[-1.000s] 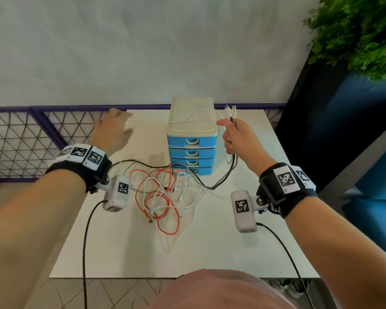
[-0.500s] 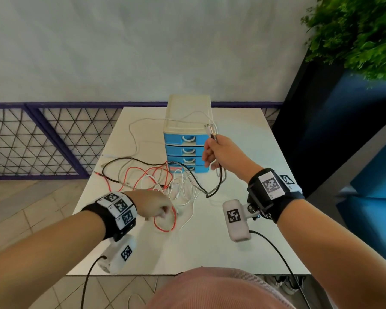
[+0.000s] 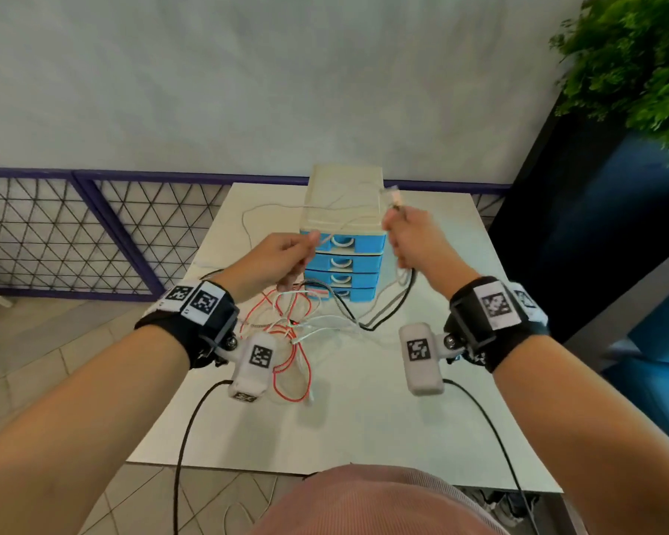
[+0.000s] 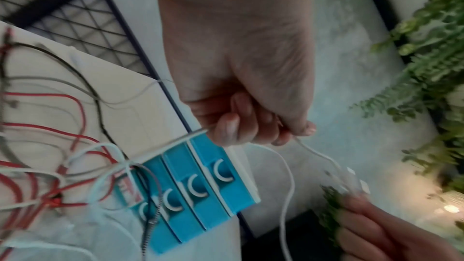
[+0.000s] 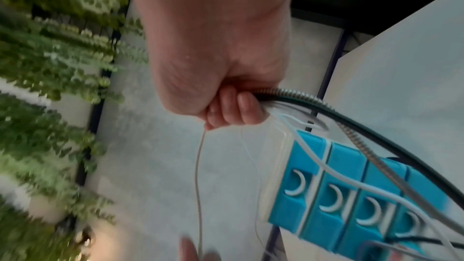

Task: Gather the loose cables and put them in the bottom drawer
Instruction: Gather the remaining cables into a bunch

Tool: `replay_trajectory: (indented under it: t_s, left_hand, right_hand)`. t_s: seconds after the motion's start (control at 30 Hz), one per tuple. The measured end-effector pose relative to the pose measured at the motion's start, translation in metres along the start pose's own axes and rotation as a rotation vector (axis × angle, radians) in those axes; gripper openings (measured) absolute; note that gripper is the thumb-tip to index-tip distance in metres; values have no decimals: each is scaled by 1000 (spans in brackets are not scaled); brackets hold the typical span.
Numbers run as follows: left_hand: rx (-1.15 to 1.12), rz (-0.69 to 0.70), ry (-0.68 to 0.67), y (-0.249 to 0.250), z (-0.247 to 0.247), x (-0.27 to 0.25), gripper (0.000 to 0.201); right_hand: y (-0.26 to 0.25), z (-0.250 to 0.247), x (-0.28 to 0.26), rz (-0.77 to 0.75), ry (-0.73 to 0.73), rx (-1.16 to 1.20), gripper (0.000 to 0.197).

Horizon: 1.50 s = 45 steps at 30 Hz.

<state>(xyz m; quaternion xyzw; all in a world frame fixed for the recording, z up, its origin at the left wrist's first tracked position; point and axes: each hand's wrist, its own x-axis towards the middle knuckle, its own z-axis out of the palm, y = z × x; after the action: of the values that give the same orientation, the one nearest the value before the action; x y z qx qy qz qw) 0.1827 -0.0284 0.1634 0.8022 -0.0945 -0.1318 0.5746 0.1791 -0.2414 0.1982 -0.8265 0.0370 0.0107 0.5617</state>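
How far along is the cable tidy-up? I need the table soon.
Early. Nothing is stowed: the drawers look shut. The right hand grips several cable ends, the left hand pinches a white cable. The red cables lie tangled on the table.

A green plant [image 3: 634, 63] hangs at the far right above a dark blue panel [image 3: 580, 241], a purple-framed mesh fence [image 3: 74, 229] behind.

Black wrist straps [image 3: 205, 322] with square-code tags; white wrist cameras [image 3: 253, 364], black cables; pink ribbed top [image 3: 375, 503]
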Motion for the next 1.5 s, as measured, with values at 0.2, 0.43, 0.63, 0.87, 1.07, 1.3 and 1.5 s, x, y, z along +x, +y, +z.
replay_trajectory:
  t_s: [0.2,0.43,0.63,0.87,1.07,1.3,1.5]
  left_hand:
    - [32,-126,-58,-51,-29,-14,50]
    - [439,-276,-259,-102,-44,-27,49]
    - [723,-48,-83,-50,-26,-17,42]
    - [920,258,-67,38,13,-7,37]
    - [678,374,33,61,10,-2,35]
    - [153,-61,-181,24,-28,-16,38]
    - [820,146,-147,31,-28,-14,12]
  right_hand:
    - [-5,-52,23,13,352,318,22]
    - [2,-65,24,-47,508,231,33]
    - [-7,-38,15,-115,147,-99,24]
    - [-18,6,-8,-480,198,-389,27]
    - [-22,26,-17,-259,-135,-88,28]
    - [-6,-11,6,-82,38,56,30]
    - [-2,-2,-1,-55,-306,-14,29]
